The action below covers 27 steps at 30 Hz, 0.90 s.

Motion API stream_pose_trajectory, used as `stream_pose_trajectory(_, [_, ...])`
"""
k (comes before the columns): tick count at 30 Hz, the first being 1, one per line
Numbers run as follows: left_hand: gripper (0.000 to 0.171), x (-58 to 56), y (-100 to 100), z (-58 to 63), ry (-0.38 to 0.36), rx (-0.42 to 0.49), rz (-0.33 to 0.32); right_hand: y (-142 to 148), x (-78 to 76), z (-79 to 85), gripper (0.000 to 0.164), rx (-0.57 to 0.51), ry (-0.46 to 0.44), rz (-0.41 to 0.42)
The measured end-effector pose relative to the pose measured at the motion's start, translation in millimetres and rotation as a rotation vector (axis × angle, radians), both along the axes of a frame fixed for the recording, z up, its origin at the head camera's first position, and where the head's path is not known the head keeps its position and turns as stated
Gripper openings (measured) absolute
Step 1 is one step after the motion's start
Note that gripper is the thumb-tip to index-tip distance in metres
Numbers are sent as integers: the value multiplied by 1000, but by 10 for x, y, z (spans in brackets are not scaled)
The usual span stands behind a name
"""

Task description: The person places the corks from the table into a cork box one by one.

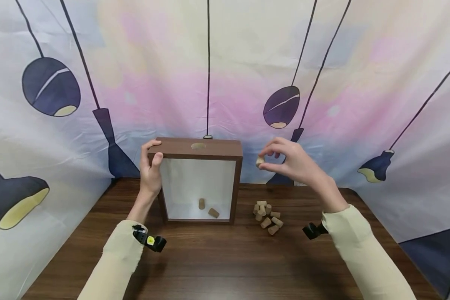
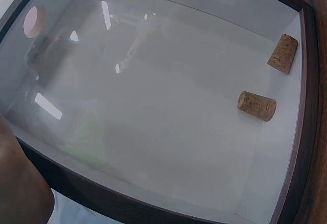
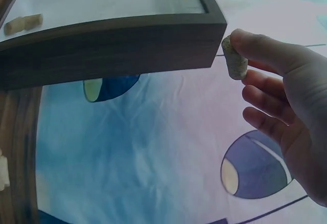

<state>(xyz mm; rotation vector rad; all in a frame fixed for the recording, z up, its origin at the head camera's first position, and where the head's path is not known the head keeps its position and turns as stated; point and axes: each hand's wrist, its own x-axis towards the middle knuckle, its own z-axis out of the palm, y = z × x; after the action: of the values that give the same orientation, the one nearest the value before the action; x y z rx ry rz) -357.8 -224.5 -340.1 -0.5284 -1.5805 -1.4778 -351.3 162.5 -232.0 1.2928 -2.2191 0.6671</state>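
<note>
A brown-framed shadow box (image 1: 221, 148) with a clear front, a white inside and an oval hole (image 1: 198, 146) in its top stands upright on the table. My left hand (image 1: 149, 171) grips its upper left corner, thumb on the front edge and fingers over the top. Right of the box, my right hand (image 1: 291, 161) pinches a cork (image 3: 234, 59) between thumb and index finger, level with the box's upper part. Two more corks lie inside at the bottom, one standing nearly upright (image 1: 201, 203), the other tipped over (image 1: 213, 213).
A small pile of corks (image 1: 262, 211) lies on the dark wooden table (image 1: 217, 258), to the right of the box. Behind the table hangs a pastel cloth (image 1: 165, 83) printed with dark lamps. Each wrist carries a small black camera (image 1: 155, 243).
</note>
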Motion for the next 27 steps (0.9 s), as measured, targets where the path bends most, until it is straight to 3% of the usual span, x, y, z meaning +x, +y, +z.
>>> stream_pose_trajectory(6, [46,-35,1,54,-17,-10,14,-92,-6,156,20,-18,49,29])
stream_pose_trajectory(12, [48,-24,-5,29,0,-20,21,-204,-7,251,18,-21,76,65])
stream_pose_trajectory(21, [58,-63,8,53,10,-31,21,-450,-38,360,17,-30,53,98])
stream_pose_trajectory(27, [54,-34,14,79,-5,-30,11,-612,-47,437,19,-16,-20,102])
